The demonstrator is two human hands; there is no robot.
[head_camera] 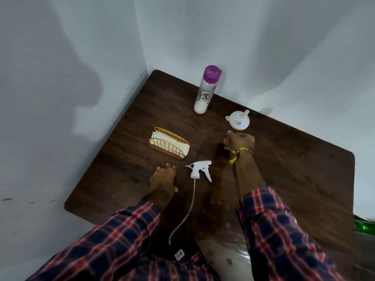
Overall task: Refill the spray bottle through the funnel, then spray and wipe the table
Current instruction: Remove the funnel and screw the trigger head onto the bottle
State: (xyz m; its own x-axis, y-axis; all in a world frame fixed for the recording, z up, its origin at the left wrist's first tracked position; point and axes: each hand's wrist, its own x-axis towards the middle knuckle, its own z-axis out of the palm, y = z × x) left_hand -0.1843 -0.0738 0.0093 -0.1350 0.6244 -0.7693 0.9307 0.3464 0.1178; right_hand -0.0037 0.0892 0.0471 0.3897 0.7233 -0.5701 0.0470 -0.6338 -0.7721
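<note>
walls: two plain pale walls (81, 57) meeting in a corner behind the table | table: dark brown wood-grain table (294, 169) with rounded corners, pushed into that corner | light: soft grey shadows on both walls, glare on the near table edge

Table: we see a dark wooden table (284, 163) set into a wall corner.
Bottle: clear bottle (206, 91) with purple cap — upright, at the far edge.
Funnel: white funnel (238, 121), near the bottle's right, spout up.
Napkin holder: gold napkin holder (169, 143), left of the bottle, nearer us.
Sprayer: white spray head (199, 169) with tube — lying well nearer than the bottle.
</note>
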